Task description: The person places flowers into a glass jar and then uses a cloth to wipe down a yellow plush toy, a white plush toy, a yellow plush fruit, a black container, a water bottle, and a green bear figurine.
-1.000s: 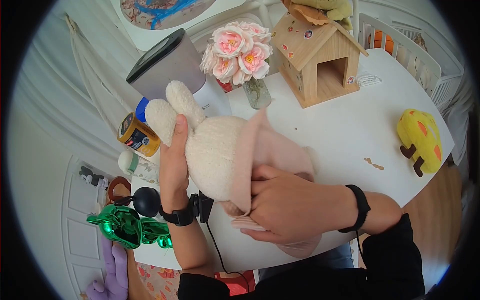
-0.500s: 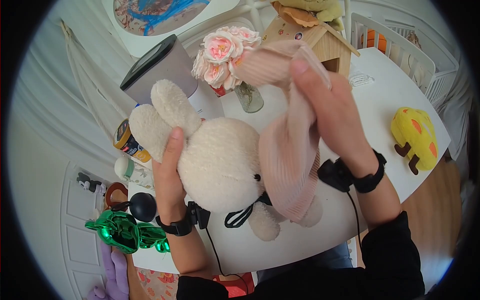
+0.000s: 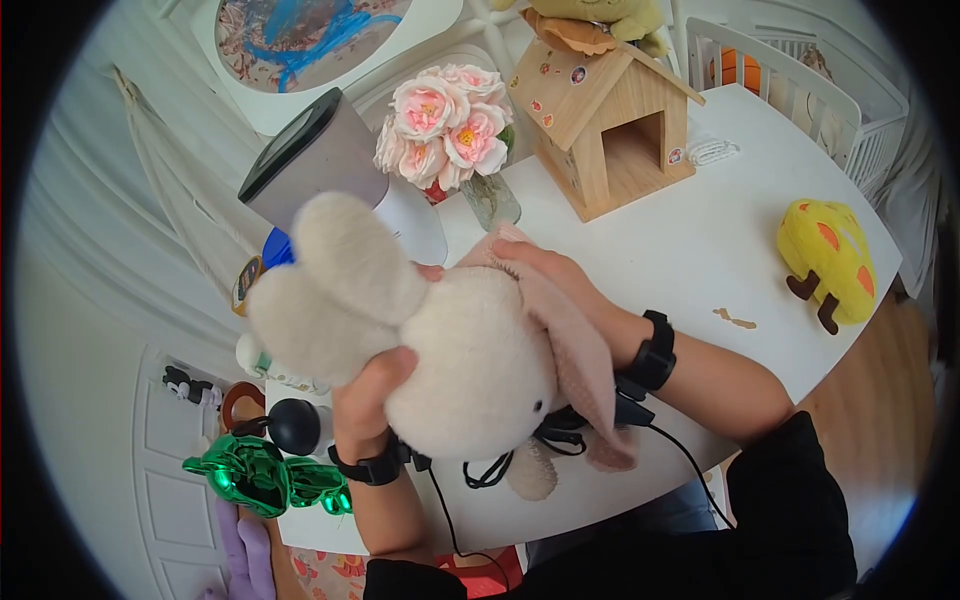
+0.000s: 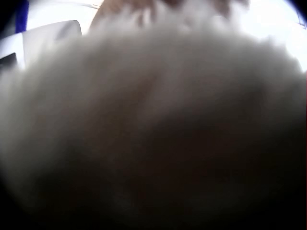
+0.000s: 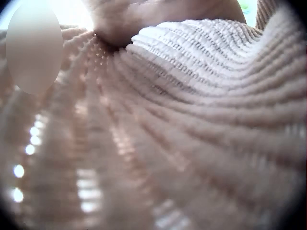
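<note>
A cream plush bunny (image 3: 475,360) is held up over the white table, its ears toward the upper left and one black eye toward the lower right. My left hand (image 3: 372,400) grips its head at the base of the ears, thumb in front. Blurred cream fur fills most of the left wrist view. My right hand (image 3: 565,290) holds a pink ribbed knit cloth (image 3: 580,360) by its upper edge, and the cloth hangs against the far side of the bunny's head. Gathered folds of the knit (image 5: 192,62) run up to the hand in the right wrist view. Black loops (image 3: 488,472) show below the head.
Behind the bunny stand pink flowers (image 3: 445,125) in a glass vase (image 3: 492,200), a wooden house (image 3: 610,130) and a grey bin-like container (image 3: 320,150). A yellow plush toy (image 3: 828,262) sits on the right. At the left is a shiny green figure (image 3: 250,475).
My right hand pulled the pink cloth off the bunny's head and lifted it up, then lowered it beside the head. The bunny came closer to the camera, still in my left hand.
</note>
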The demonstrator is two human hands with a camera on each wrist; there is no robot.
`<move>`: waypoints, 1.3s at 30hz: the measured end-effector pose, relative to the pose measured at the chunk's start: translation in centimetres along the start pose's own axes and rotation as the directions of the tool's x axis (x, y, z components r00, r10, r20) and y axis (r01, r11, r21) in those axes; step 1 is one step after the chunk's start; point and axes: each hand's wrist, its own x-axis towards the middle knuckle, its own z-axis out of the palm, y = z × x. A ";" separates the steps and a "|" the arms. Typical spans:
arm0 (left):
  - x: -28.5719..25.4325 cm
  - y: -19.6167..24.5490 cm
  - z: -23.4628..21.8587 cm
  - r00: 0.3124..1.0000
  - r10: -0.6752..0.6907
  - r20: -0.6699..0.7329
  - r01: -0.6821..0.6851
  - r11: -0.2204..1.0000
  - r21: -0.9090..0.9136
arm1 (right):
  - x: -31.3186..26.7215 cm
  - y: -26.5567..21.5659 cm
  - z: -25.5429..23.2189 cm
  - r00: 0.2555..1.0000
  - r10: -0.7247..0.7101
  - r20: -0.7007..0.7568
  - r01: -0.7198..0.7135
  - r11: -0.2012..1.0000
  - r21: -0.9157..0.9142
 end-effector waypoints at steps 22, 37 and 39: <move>-1.2 1.5 -3.8 0.763 0.184 -0.619 -0.249 0.968 -0.020 | -4.5 -4.4 5.3 0.542 -0.580 0.608 0.837 0.441 -0.325; -1.5 0.9 -3.1 0.840 0.247 -0.483 -0.364 0.917 -0.164 | -7.2 -10.8 1.0 0.809 -0.509 -0.293 0.585 0.743 0.325; -1.5 1.4 -0.7 0.858 0.061 -0.511 -0.171 0.970 -0.172 | -6.9 -9.1 2.7 0.805 -0.591 -0.045 0.579 0.800 -0.159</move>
